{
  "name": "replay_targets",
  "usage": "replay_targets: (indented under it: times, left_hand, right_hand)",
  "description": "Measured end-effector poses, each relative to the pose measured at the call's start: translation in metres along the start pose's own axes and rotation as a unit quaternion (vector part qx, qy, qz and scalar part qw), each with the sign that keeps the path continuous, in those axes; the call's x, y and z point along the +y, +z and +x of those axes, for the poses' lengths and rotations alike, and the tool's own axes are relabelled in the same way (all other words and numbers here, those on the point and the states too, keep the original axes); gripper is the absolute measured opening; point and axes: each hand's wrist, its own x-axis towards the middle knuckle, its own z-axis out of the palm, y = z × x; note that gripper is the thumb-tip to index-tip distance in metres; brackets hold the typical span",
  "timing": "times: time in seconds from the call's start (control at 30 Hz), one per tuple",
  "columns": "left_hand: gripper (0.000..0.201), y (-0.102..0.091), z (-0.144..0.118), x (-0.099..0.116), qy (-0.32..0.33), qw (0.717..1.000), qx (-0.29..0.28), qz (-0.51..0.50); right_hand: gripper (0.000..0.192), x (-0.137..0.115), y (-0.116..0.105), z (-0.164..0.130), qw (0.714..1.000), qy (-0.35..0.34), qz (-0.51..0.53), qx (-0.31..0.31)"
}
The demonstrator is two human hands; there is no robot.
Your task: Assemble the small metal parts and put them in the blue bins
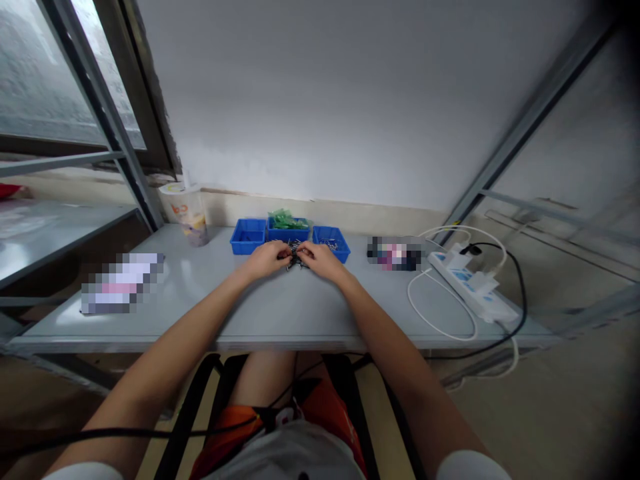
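Observation:
A small heap of thin dark and silvery metal pieces, which look like screws, lies on the grey table in front of the blue boxes. My left hand is at the heap's left side, its fingertips drawn together in a pinch. From the other side my right hand reaches in, thumb and fingers also pinched close to the left fingertips. Whatever either pinch holds is too small to name. Just behind the hands stand a left blue box, a middle blue box with green plastic packets, and a right blue box with small metal pieces.
A drink cup with a straw stands at the back left. Nearer lies a blurred-out phone-like slab. To the right are a pixelated object and a white power strip with plugs and looping cables. A wall rises behind the table.

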Motion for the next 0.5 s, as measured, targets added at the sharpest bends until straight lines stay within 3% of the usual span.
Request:
replay_targets:
  times: [0.2,0.33,0.5]
  left_hand:
    - [0.016,-0.002,-0.001,0.002,0.024,0.999,0.039,-0.029]
    - [0.016,0.001,-0.001,0.005,0.070,0.997,0.024,-0.038]
    - [0.015,0.003,-0.002,0.007,0.077,0.996,0.013,-0.039]
  right_hand:
    - [0.014,0.000,0.002,-0.001,0.999,-0.002,-0.003,-0.036]
    - [0.011,0.000,0.007,-0.001,0.998,-0.022,-0.023,-0.049]
    - [0.011,0.001,0.010,-0.001,0.998,-0.017,-0.029,-0.051]
